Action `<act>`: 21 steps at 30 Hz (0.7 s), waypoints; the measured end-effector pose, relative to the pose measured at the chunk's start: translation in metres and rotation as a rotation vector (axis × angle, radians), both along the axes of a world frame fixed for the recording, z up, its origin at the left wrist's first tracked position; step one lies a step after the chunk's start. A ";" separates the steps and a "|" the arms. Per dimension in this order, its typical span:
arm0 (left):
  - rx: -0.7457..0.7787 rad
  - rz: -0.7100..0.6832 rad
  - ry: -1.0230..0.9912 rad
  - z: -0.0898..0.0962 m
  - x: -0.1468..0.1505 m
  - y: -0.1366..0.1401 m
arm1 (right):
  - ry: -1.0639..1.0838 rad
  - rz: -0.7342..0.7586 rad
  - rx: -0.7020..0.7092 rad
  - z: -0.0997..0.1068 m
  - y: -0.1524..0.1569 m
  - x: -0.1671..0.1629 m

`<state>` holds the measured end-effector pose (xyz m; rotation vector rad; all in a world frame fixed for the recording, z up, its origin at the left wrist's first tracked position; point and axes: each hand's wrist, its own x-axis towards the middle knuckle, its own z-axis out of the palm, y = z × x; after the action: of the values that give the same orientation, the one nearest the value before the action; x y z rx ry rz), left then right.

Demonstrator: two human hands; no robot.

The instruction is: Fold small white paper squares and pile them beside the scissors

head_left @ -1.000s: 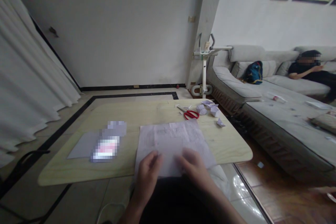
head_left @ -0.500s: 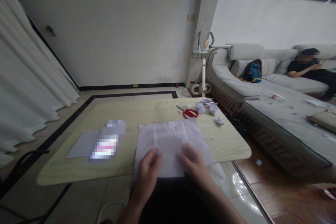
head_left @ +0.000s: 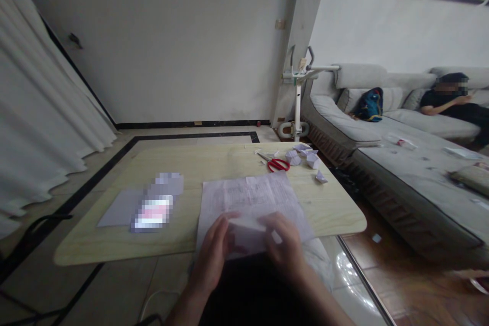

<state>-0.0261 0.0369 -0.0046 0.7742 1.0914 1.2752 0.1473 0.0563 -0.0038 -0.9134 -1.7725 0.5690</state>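
Head camera looks down at a pale wood table (head_left: 114,252). Both hands are at the near edge of the table, close together. The left hand (head_left: 212,257) and the right hand (head_left: 286,248) each pinch one side of a small folded paper (head_left: 248,234). The fingers are closed on the paper, the left hand on its left side and the right hand on its right side. The paper is a bit blurry, so its folds are hard to see.

Under the small paper lies a big sheet (head_left: 248,196) with faint print, flat on the table and hanging a little over the near edge. Red scissors (head_left: 275,164) lie on the table past the far end of the sheet. Just beside the scissors, near the far right corner of the table, sit some small folded bits (head_left: 305,157). One more bit (head_left: 320,178) lies by the right edge of the table. A grey sheet (head_left: 120,208) lies flat on the left part of the table, well apart from the hands.

Right of the table stands a long grey sofa (head_left: 405,163). A blue bag (head_left: 370,104) rests on it. Another person (head_left: 453,102) sits at the far end of the sofa. White curtains (head_left: 42,127) hang left of the table.
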 end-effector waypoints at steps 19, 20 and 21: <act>0.327 -0.038 0.669 0.021 0.002 -0.012 | 0.047 0.102 -0.458 0.024 -0.004 -0.001; 0.310 -0.023 0.650 0.019 0.002 -0.013 | 0.079 0.097 -0.491 0.024 -0.005 -0.002; 0.285 -0.013 0.622 0.018 0.003 -0.013 | 0.121 0.087 -0.521 0.024 -0.006 -0.003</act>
<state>-0.0233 0.0243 0.0133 1.4553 1.4008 1.2222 0.1446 0.0508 0.0203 -1.1263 -1.5847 1.1533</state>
